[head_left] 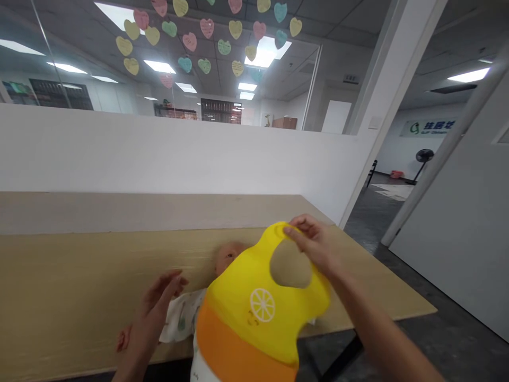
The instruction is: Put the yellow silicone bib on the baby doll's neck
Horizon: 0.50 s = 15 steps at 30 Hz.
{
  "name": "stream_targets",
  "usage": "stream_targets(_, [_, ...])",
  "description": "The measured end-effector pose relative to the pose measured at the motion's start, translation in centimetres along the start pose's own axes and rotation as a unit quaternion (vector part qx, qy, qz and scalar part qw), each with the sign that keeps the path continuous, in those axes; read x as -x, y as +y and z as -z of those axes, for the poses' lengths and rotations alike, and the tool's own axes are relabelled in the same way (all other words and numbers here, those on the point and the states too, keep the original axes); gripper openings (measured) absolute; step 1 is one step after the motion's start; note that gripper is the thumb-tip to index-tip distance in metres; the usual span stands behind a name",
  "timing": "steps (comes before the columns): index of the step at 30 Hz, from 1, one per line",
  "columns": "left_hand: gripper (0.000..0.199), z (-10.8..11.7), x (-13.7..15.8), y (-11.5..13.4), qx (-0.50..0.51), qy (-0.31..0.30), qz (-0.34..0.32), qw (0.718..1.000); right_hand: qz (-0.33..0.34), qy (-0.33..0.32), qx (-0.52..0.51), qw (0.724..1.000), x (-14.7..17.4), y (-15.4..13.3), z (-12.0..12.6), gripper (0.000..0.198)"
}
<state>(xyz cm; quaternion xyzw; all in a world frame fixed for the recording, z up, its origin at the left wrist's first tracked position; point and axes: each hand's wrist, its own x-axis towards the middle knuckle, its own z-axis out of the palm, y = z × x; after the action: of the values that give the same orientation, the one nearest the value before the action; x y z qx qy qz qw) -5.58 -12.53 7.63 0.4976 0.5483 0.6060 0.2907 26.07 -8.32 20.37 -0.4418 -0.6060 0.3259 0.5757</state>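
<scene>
A yellow baby bib (pixel 234 297) with an orange lower pocket and a white citrus-slice print hangs from my right hand (pixel 312 241), whose fingers pinch one neck strap beside the round neck opening. Behind the bib, a baby doll (pixel 228 255) in a white printed outfit lies on the table; the bib covers much of its face and body. My left hand (pixel 161 294) is off the bib, over the doll's outstretched arm, with thumb and fingers apart and nothing between them. Whether it touches the sleeve I cannot tell.
The wooden table (pixel 71 292) meets a low white wall (pixel 178 154) topped with glass carrying heart-shaped notes (pixel 207 28). The table's right edge slants toward the grey floor. Beyond it are a door (pixel 457 212) and a standing fan (pixel 424 156).
</scene>
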Motion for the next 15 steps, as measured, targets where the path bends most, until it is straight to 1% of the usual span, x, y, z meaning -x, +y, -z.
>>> stream_targets(3, [0.038,0.5,0.6,-3.0,-0.061,-0.019,-0.005,0.998,-0.002,0.052,0.041,0.998,-1.2,-3.4,3.9,0.046])
stream_targets(5, [0.034,0.3,1.3,-4.7,-0.127,-0.016,-0.041,0.991,0.01,0.087,0.069,0.994,-1.7,-5.7,5.9,0.045])
stream_targets(7, [0.028,-0.1,2.1,-5.8,-0.2,-0.002,-0.114,0.973,0.028,0.11,0.095,0.989,-2.1,-7.6,7.2,0.043])
stream_targets(9, [0.023,-0.6,2.9,-6.4,-0.252,0.01,-0.211,0.945,0.052,0.122,0.122,0.984,-2.8,-8.7,7.8,0.039])
stream_targets(11, [0.02,-1.0,3.3,-6.6,-0.271,0.025,-0.3,0.914,0.078,0.127,0.144,0.978,-3.8,-8.8,7.7,0.036])
stream_targets(12, [0.019,-1.2,3.5,-6.6,-0.277,0.035,-0.33,0.902,0.087,0.127,0.151,0.977,-4.5,-8.5,7.4,0.035])
stream_targets(13, [0.019,-1.3,3.5,-6.5,-0.281,0.043,-0.349,0.893,0.091,0.126,0.153,0.976,-5.3,-7.9,7.1,0.034])
stream_targets(15, [0.018,-1.4,3.4,-6.3,-0.287,0.048,-0.362,0.885,0.09,0.119,0.143,0.978,-7.2,-6.3,6.5,0.033])
